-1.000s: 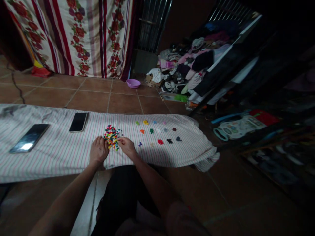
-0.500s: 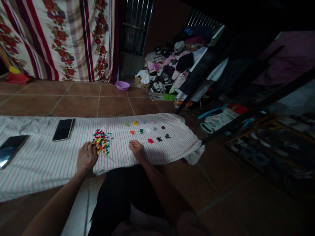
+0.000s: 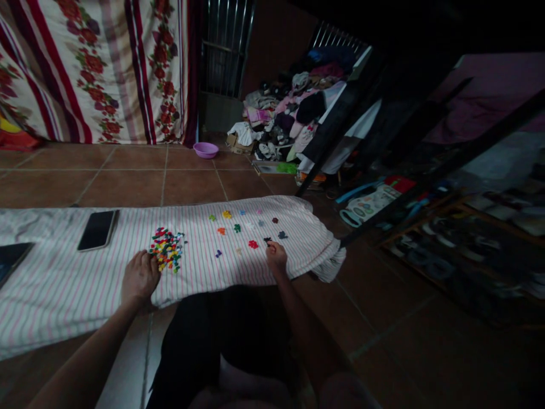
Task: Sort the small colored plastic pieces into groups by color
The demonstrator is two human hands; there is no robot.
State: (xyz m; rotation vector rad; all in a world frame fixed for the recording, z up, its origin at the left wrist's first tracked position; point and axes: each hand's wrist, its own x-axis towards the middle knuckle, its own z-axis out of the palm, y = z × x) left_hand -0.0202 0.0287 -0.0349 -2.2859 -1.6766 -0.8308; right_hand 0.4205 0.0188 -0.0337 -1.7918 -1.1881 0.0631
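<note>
My left hand (image 3: 140, 276) lies palm down on the striped cloth (image 3: 97, 284), its fingers resting at the near left edge of a mixed pile of small coloured pieces (image 3: 167, 249). My right hand (image 3: 276, 258) is closed in a pinch, fingertips at a small black group of pieces (image 3: 267, 240). Whatever is between those fingertips is too small to make out. Beside it lies a red group (image 3: 253, 244). Other small groups sorted by colour sit around: orange (image 3: 221, 231), dark green (image 3: 237, 228), yellow (image 3: 227, 214), purple (image 3: 218, 253), beige (image 3: 239, 251) and dark grey (image 3: 283, 234).
A phone (image 3: 97, 230) lies left of the mixed pile, and a second dark device (image 3: 12, 258) is at the left edge. Past the cloth, a purple basin (image 3: 205, 150) stands on the tiled floor. A dark post (image 3: 326, 162) rises beyond the right end.
My right hand has moved right, from beside the purple and beige groups to the black group, uncovering them. My left hand stays by the mixed pile. The view has shifted slightly right.
</note>
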